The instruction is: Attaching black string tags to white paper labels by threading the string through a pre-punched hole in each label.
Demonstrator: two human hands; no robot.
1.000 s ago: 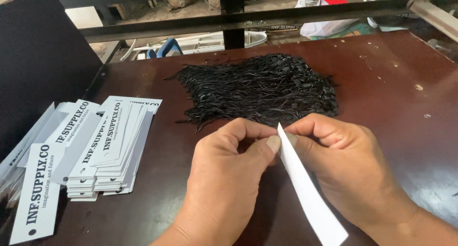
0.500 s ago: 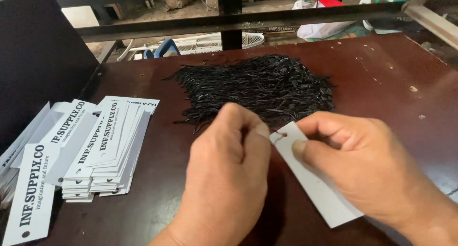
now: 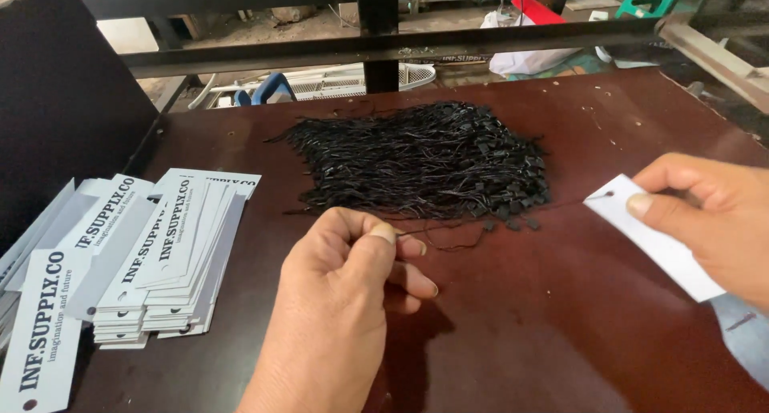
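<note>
My left hand (image 3: 344, 301) is low in the middle, thumb and forefinger pinched on one thin black string (image 3: 448, 235) that trails right toward the card. My right hand (image 3: 713, 221) at the right edge holds a white paper tag (image 3: 653, 241) with a punched hole near its top corner; the string seems to run to that hole. A heap of black strings with small plastic locks (image 3: 424, 161) lies just beyond both hands on the dark brown table (image 3: 521, 341).
Stacks of white printed tags (image 3: 160, 253) lie fanned at the left, with more tags (image 3: 40, 333) at the lower left corner. A black panel (image 3: 64, 100) stands at the far left. Black metal rails (image 3: 376, 48) run behind the table.
My hands, close together on the tag before, have drawn apart. The right hand carried the tag to the right while the left keeps the string pinched.
</note>
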